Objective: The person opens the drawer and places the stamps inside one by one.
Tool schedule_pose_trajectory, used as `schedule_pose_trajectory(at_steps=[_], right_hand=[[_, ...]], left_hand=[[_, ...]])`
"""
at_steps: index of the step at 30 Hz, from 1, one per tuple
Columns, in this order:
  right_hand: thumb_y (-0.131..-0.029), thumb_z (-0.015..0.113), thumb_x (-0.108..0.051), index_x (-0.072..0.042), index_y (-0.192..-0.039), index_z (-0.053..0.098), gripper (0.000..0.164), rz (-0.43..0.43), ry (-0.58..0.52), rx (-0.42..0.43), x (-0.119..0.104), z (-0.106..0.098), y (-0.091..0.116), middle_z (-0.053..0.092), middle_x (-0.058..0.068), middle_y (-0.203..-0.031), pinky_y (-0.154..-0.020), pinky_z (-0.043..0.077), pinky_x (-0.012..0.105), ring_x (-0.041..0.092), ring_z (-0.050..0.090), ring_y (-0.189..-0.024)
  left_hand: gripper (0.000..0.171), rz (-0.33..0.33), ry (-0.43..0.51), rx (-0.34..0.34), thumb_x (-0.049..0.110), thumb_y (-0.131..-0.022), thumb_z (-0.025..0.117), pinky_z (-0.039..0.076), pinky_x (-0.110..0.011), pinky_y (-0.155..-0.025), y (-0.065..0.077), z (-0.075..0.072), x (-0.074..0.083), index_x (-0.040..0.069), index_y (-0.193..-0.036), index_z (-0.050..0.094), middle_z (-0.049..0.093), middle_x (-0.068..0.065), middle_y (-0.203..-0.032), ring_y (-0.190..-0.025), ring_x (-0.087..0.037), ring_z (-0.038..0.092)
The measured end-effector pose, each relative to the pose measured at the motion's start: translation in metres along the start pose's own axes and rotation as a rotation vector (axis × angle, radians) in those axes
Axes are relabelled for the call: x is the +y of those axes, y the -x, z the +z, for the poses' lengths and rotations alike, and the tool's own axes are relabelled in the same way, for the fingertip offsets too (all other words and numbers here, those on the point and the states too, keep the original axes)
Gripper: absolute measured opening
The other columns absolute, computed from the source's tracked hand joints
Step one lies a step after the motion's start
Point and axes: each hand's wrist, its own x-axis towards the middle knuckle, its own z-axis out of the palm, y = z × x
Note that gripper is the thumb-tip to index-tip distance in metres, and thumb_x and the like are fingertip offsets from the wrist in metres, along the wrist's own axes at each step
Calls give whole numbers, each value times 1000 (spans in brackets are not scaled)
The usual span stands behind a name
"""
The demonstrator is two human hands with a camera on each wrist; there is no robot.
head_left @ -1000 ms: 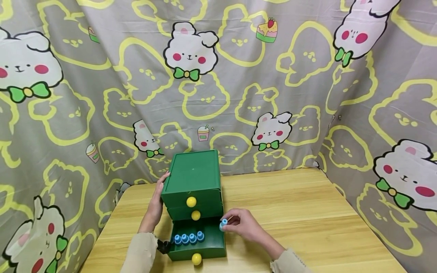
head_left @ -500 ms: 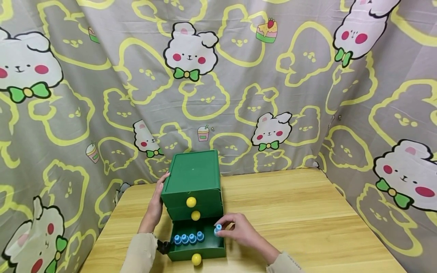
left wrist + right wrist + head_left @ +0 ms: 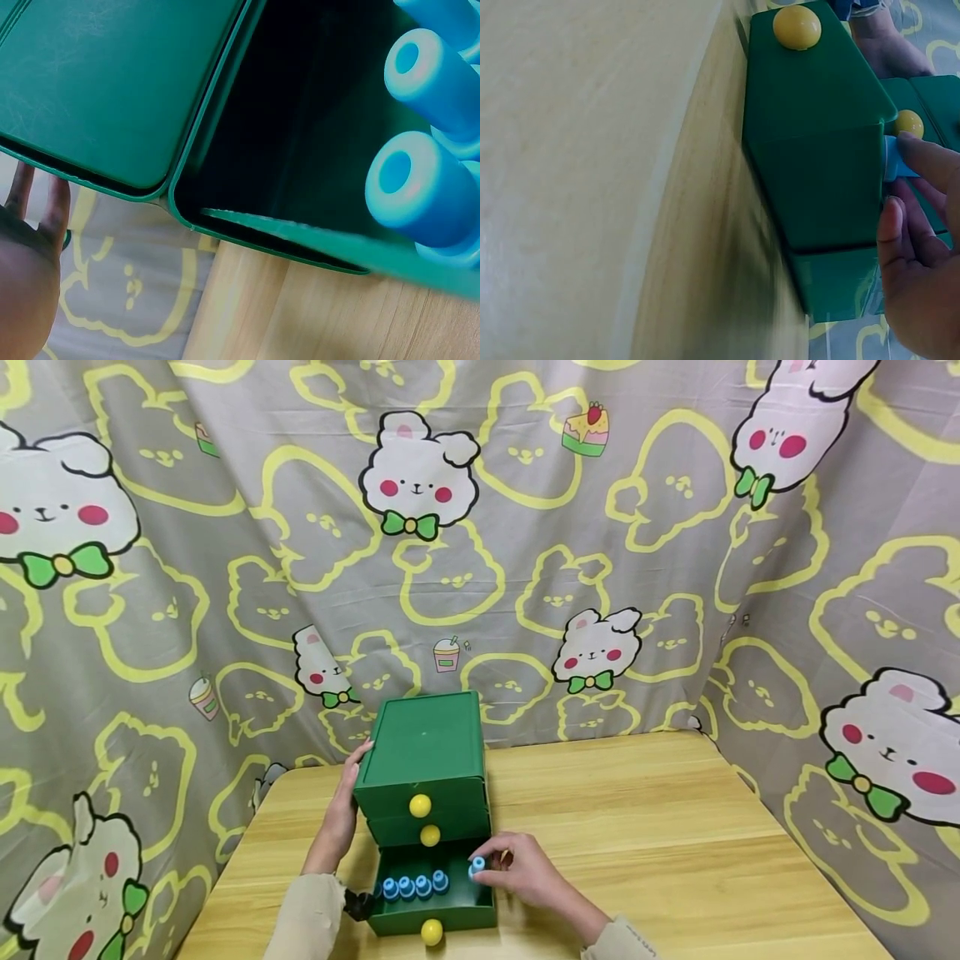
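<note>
A green cabinet point(image 3: 426, 739) stands on the table with its bottom drawer point(image 3: 465, 917) pulled out. Against the cabinet's left side rests my left hand point(image 3: 339, 822), its fingers extended in the left wrist view. My right hand point(image 3: 521, 867) pinches a blue plastic peg point(image 3: 477, 865), hollow at the top, between thumb and fingers. That peg is upright inside the drawer's right part; whether its base touches the drawer floor I cannot tell. Several similar blue pegs point(image 3: 423, 884) stand in a row along the drawer's left half. The right wrist view shows the held peg point(image 3: 890, 159) partly behind the drawer wall.
Yellow ball knobs mark the drawers, among them the lowest knob point(image 3: 432, 932). The two upper drawers are closed. Bare wooden table point(image 3: 637, 827) extends to the right. A patterned curtain point(image 3: 510, 610) hangs behind and at both sides.
My right hand has moved left and slightly down, carrying the blue peg from the drawer's right wall to inside the drawer. The left hand and cabinet stay put.
</note>
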Motion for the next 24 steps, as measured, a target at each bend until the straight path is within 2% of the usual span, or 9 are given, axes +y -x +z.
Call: schedule_pose_trajectory(at_steps=[9,24], right_hand=[[-86,85,-19,-7,-104,80,22,30,7,-12,4,5,0,70,-6,-90,-59,47,18,0,54,-67],[-85,86,-16,-10,-103,81,19,32,72,-71,5,8,-5,69,-11,-92,-60,48,19,0,53,-65]], left_hand=[[55,8,13,-5,49,-113,19,5,-75,-118,0,0,-2,29,-163,27,10,0,-173,-159,-33,2],[55,14,8,-4,49,-113,19,5,-75,-118,-1,0,-1,29,-163,27,10,0,-173,-159,-33,3]])
